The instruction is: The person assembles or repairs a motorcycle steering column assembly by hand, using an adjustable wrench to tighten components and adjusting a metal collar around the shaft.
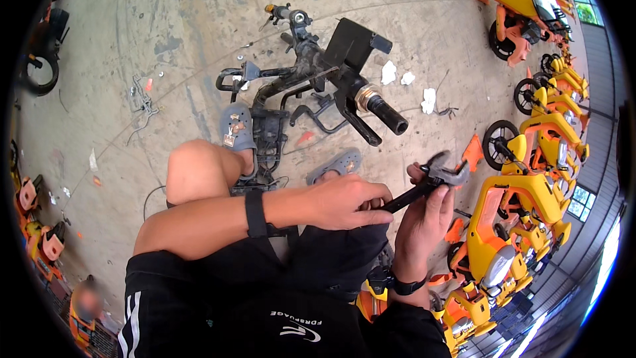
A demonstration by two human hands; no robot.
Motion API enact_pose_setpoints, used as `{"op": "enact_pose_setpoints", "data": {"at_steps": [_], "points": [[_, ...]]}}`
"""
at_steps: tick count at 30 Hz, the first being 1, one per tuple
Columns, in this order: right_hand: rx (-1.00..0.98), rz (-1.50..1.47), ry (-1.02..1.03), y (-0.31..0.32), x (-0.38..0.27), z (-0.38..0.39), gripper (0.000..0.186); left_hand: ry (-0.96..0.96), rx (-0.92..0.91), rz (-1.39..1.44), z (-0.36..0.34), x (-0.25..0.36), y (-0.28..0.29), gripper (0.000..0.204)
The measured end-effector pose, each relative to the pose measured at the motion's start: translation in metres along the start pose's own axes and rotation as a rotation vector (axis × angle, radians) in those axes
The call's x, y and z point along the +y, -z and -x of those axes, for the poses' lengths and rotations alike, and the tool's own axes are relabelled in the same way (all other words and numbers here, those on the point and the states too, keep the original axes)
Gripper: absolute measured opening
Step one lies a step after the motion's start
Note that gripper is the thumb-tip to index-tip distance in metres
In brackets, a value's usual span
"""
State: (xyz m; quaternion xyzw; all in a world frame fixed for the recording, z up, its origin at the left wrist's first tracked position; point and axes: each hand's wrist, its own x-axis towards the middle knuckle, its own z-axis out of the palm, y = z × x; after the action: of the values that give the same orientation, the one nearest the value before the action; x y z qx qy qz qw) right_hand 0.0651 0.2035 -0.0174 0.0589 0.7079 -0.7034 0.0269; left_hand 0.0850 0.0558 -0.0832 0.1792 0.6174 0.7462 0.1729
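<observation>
Between my hands is a dark adjustable wrench (412, 195), its jaw end pointing up and to the right. My left hand (341, 202) is closed round the handle end. With thumb and fingers, my right hand (427, 222) grips the wrench close to its jaw. Beyond my hands lies a stripped black scooter frame (265, 96) on the floor, on its side. A threaded tube (387, 115) with a brass-coloured ring (366, 97) sticks out from it towards me. Neither the wrench nor my hands touch the frame.
My grey clogs (236, 129) are by the frame. Wires (141, 107), white scraps (389, 72) and orange fragments (472, 156) litter the concrete floor (179, 0). Yellow scooters (513, 209) line the right side. A person (86, 308) is at the lower left.
</observation>
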Motion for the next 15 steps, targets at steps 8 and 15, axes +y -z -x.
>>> {"op": "enact_pose_setpoints", "data": {"at_steps": [8, 15], "points": [[-0.130, -0.048, -0.220, -0.021, -0.001, 0.011, 0.037, 0.117, 0.120, 0.320, 0.014, 0.012, 0.001, 0.020], [0.184, 0.047, -0.050, -0.032, 0.034, -0.007, 0.041, 0.308, 0.356, 0.035, 0.044, 0.041, 0.041, 0.018]]}}
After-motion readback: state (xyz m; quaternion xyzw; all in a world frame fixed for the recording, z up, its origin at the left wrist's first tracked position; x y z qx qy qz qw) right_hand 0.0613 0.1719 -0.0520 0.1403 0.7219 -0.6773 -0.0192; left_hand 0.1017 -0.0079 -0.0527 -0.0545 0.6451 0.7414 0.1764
